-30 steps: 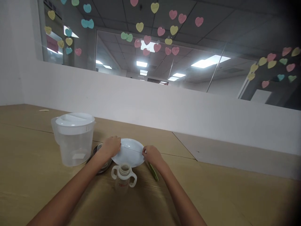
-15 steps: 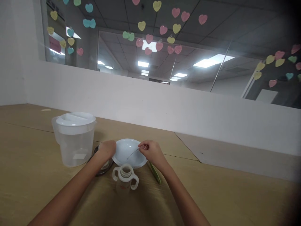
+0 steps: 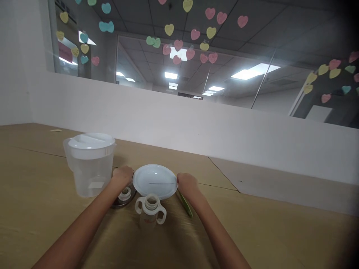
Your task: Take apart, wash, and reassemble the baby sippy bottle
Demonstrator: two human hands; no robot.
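Observation:
My left hand [image 3: 122, 176] is closed at the left rim of a white bowl [image 3: 154, 191], above a dark round tray; what its fingers hold, if anything, is hidden. At the bowl's right rim my right hand [image 3: 187, 185] is closed on a thin wire [image 3: 164, 183], which reaches left over the inside of the bowl. In front of the bowl stands an uncapped bottle with two handles [image 3: 150, 211]. A white ring-shaped part [image 3: 125, 194] lies in the dark tray [image 3: 120, 204]. A green strip [image 3: 185, 204] lies below my right hand.
A clear lidded pitcher [image 3: 92, 170] stands on the brown table [image 3: 252, 231], left of the tray. Farther back on the left lies a small flat pale piece [image 3: 55, 130]. Behind the table rises a white wall [image 3: 168, 123] with a window above it.
My right hand has moved right to the bowl's rim, and the wire has turned from slanting to nearly level. My left hand has shifted slightly left, uncovering more of the ring-shaped part.

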